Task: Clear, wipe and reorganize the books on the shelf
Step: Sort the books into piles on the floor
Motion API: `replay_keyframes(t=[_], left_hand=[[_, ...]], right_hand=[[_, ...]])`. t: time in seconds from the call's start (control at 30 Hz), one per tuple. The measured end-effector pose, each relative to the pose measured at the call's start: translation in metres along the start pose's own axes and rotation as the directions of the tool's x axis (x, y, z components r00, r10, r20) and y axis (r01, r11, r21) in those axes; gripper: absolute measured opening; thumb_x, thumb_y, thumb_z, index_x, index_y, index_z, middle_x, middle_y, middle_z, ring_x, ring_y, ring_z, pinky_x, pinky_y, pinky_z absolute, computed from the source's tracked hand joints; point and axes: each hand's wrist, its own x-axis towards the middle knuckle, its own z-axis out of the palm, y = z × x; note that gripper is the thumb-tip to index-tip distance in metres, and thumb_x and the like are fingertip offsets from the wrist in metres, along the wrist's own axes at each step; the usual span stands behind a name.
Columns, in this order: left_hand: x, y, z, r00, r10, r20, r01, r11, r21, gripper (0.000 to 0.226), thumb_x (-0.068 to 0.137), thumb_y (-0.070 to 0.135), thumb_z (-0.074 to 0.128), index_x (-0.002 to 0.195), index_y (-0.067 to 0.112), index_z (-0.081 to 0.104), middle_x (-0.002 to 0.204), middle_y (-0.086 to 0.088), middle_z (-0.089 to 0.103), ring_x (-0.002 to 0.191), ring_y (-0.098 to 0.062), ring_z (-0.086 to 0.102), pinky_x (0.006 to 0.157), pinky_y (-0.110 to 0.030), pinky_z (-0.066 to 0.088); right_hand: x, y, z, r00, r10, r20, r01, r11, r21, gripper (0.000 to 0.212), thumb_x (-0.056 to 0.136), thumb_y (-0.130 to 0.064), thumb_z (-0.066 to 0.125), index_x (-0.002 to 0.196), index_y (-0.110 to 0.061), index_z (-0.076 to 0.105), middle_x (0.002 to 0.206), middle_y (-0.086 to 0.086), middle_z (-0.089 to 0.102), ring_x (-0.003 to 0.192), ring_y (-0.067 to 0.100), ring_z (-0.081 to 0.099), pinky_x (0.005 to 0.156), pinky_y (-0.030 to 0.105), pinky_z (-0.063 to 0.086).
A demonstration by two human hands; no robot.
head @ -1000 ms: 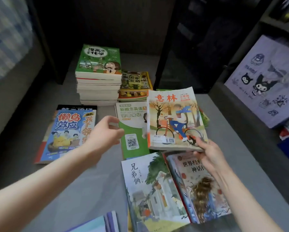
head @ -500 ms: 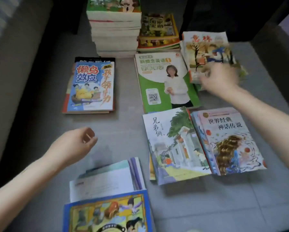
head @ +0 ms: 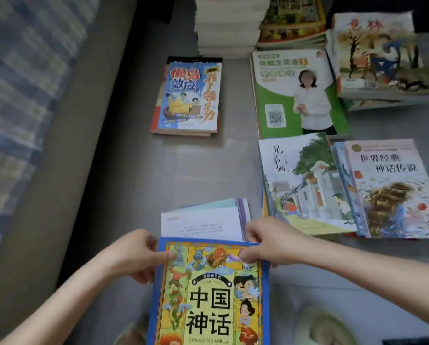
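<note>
At the lower left of the frame the left hand (head: 138,255) is gripping the left edge of the blue-bordered myth book (head: 208,300), with the thumb lying on the cover and the other fingers curled under it. The book is sitting in the lower centre, and its top edge is overlapping a loose pile of thin booklets (head: 203,217) on the grey floor (head: 123,170). The right hand (head: 270,242) is pinching the top right corner of the same book, thumb on the cover and fingers behind it. The picture is blurred here, so I cannot tell if the book is resting on the booklets or is lifted a little above them.

I am judging that the person is sorting this book into one of the piles. To do it well, both hands should be holding it level and raising it straight up, so that the booklets below are not sliding out. The book is looking too wide for the small blue paperback (head: 188,95) in the upper centre. It is probably fitting better further right, with the house-cover book (head: 305,185) and the curly-hair book (head: 392,190). When it is going down, its edges should be lining up with the pile below, spines on one side.
</note>
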Motion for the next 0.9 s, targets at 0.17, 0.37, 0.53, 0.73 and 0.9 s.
replay_keyframes(t=[0.17, 0.37, 0.53, 0.73, 0.9], left_hand=[[-0.007, 0.021, -0.016, 0.976, 0.151, -0.157, -0.199, 0.913, -0.357, 0.026, 0.079, 0.028, 0.074, 0.083, 0.004, 0.065, 0.061, -0.006, 0.064, 0.051, -0.016, 0.059, 0.054, -0.028, 0.055], [0.0, 0.058, -0.023, 0.892, 0.274, -0.36, -0.248, 0.962, 0.118, 0.035, 0.074, 0.058, 0.066, 0.091, 0.028, 0.063, 0.07, 0.006, 0.059, 0.06, -0.01, 0.054, 0.058, -0.022, 0.045], [-0.001, 0.117, -0.043, 0.844, 0.417, -0.336, -0.505, 0.829, -0.24, 0.067, 0.068, 0.071, 0.062, 0.12, 0.029, 0.056, 0.109, 0.01, 0.068, 0.1, -0.007, 0.066, 0.092, -0.031, 0.05], [0.02, 0.203, -0.065, 0.858, 0.371, -0.355, -0.502, 0.463, -0.731, 0.008, 0.091, 0.008, 0.061, 0.098, 0.005, 0.062, 0.077, -0.01, 0.073, 0.056, -0.022, 0.068, 0.052, -0.037, 0.058], [0.046, 0.281, -0.084, 0.814, 0.329, -0.478, -0.577, 0.368, -0.729, 0.025, 0.09, 0.002, 0.06, 0.114, -0.003, 0.057, 0.092, -0.016, 0.067, 0.062, -0.024, 0.063, 0.057, -0.038, 0.057]], right_hand=[[-0.01, -0.003, -0.059, 0.926, -0.089, -0.367, 0.283, 0.807, 0.518, 0.023, 0.089, -0.017, 0.065, 0.073, -0.01, 0.05, 0.073, 0.007, 0.073, 0.063, 0.019, 0.062, 0.047, 0.03, 0.04], [-0.016, -0.001, -0.137, 0.856, -0.032, -0.516, 0.457, 0.515, 0.726, 0.017, 0.09, -0.021, 0.057, 0.08, -0.007, 0.054, 0.07, 0.0, 0.072, 0.054, 0.013, 0.06, 0.051, 0.027, 0.045], [-0.022, -0.006, -0.177, 0.822, -0.05, -0.567, 0.546, 0.352, 0.76, 0.023, 0.076, -0.027, 0.06, 0.081, -0.005, 0.054, 0.068, 0.004, 0.071, 0.056, 0.018, 0.064, 0.053, 0.029, 0.055], [-0.026, 0.03, -0.213, 0.811, 0.109, -0.574, 0.483, 0.427, 0.764, 0.048, 0.083, -0.05, 0.052, 0.108, -0.011, 0.065, 0.101, 0.012, 0.073, 0.082, 0.022, 0.072, 0.069, 0.036, 0.059], [-0.009, 0.063, -0.189, 0.777, 0.238, -0.583, 0.48, 0.377, 0.793, 0.023, 0.092, -0.011, 0.056, 0.115, -0.009, 0.058, 0.079, 0.008, 0.071, 0.052, 0.014, 0.065, 0.037, 0.021, 0.047]])
